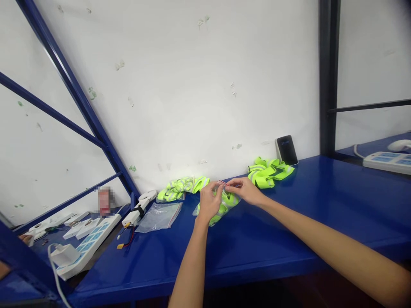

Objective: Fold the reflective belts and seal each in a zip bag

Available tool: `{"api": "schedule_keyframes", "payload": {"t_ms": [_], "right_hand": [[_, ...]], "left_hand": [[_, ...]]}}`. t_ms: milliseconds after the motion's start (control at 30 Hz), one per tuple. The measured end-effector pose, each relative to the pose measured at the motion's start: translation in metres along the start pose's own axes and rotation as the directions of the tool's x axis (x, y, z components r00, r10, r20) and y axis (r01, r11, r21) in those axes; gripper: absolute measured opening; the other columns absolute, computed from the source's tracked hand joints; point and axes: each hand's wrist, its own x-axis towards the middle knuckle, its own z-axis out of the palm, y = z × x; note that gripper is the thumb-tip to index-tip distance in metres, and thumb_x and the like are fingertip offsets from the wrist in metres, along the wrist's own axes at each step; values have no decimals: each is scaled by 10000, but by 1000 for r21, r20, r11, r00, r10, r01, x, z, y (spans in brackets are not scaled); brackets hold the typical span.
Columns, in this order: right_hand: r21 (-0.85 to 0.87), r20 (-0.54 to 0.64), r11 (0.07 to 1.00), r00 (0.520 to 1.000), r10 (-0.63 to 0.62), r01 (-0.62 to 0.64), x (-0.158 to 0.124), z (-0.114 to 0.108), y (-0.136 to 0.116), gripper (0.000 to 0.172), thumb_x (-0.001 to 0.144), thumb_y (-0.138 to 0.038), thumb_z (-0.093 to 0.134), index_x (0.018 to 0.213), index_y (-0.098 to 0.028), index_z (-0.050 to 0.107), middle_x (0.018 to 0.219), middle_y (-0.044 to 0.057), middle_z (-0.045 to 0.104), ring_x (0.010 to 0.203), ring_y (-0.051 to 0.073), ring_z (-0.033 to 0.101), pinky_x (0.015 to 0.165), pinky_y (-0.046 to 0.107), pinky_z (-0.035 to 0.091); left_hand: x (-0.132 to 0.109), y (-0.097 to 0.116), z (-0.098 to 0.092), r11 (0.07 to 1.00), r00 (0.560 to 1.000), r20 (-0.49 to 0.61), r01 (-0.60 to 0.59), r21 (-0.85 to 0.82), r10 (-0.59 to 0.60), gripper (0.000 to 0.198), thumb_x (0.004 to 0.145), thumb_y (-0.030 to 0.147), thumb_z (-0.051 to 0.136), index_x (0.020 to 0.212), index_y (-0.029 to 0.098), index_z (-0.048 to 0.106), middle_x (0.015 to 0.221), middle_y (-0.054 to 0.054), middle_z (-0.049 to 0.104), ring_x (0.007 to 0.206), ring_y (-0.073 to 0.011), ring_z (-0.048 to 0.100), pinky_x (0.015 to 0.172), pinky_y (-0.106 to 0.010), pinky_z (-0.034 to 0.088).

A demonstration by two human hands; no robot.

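The clear bag (221, 214) holds neon straps (225, 201). The left hand (209, 200) and right hand (246, 190) pinch its top edge between thumbs and fingers.

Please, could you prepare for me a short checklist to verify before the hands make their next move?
1. Left hand gripping the bag: ok, fingers at its red-striped top edge.
2. Right hand gripping it: ok, same edge.
3. Yellow-green strap inside: ok, seen through the plastic.
4. Seal fully closed: cannot tell, fingers cover part.
5. Flat clear bag away from both hands: ok, lies to their left.
6. Right-hand strap bundle not touching the dark-screened device: cannot tell, they overlap in view.
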Motion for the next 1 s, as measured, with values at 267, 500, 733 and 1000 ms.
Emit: {"api": "schedule_keyframes", "payload": {"t_ms": [267, 500, 733, 1000], "right_hand": [[-17, -11, 1000, 1000, -22, 22, 0, 2, 0, 271, 737, -398, 693, 832, -150, 749, 798, 51, 732, 686, 176, 612, 672, 291, 462], [-67, -35, 996, 998, -58, 56, -1, 3, -1, 246, 764, -377, 657, 797, -148, 742, 732, 37, 712, 617, 153, 572, 595, 267, 435], [-96, -57, 991, 994, -97, 91, -3, 7, -2, 256, 786, -389, 634, 798, -154, 735, 740, 36, 709, 630, 157, 572, 602, 269, 435], [38, 114, 999, 993, 34, -38, 6, -18, 5, 302, 676, -390, 742, 841, -137, 723, 800, 50, 701, 763, 190, 615, 713, 295, 477]], "left_hand": [[-1, -1, 1, 1000, 1000, 7, -21, 8, 21, 190, 903, 238, 497, 905, 180, 678, 913, -38, 711, 857, -156, 635, 798, -265, 447], [0, -3, 1, 999, 999, 38, -35, 0, 35, 204, 916, 246, 473, 920, 179, 666, 921, -44, 704, 879, -163, 634, 809, -274, 448], [0, -3, 3, 999, 1000, 6, -30, -22, 30, 172, 888, 285, 536, 873, 183, 673, 915, -47, 712, 884, -167, 648, 836, -286, 466], [0, -9, -2, 998, 991, -133, 5, 63, 3, 193, 887, 314, 534, 838, 183, 667, 837, -43, 701, 823, -172, 644, 780, -280, 463]]}}
